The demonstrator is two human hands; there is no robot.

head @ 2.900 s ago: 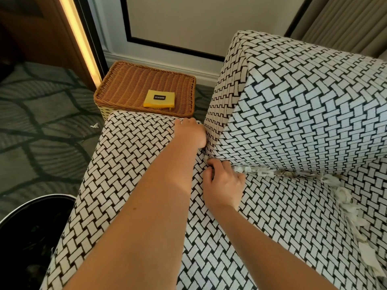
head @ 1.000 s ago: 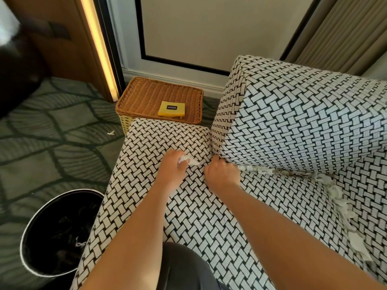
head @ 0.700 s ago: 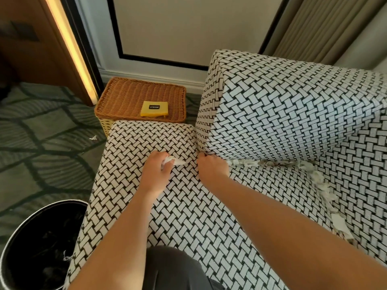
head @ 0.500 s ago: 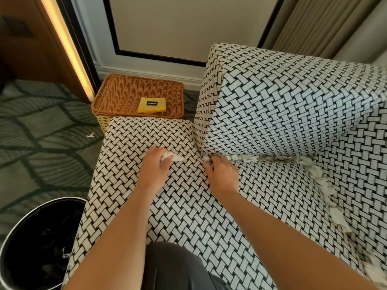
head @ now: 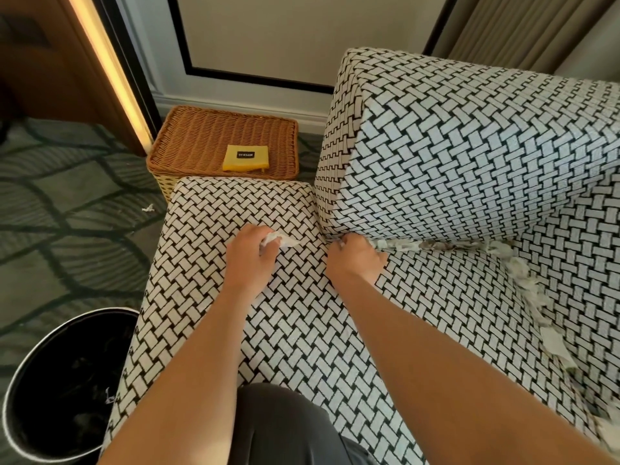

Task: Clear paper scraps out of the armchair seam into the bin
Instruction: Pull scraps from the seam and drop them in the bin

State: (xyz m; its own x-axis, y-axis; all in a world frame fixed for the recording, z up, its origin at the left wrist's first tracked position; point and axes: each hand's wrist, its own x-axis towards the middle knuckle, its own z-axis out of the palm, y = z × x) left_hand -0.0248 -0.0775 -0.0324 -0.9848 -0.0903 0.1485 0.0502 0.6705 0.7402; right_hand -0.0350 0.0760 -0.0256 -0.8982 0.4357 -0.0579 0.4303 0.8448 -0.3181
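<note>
Green leaf-patterned carpet carries a round black bin (head: 60,364) beside the black-and-white woven-print armchair's (head: 302,330) near left edge, so the left hand (head: 248,260) clutches crumpled white scraps (head: 280,239), seemingly saving them for one drop, while the right hand (head: 355,260) pinches torn paper strips (head: 402,245) lining the seat seam at its left end.

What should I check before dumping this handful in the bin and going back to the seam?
1. Left hand grips crumpled white paper scrap: ok.
2. Round black bin with white rim open beside the black-and-white woven armchair seat: ok.
3. Right hand has a scrap pinched at the seam: cannot tell, fingertips hidden.
4. Seam emptied: not ok; shredded white scraps line the back and right-side seams.
5. Floor clean: not ok; small white scrap lies on green patterned carpet.
</note>
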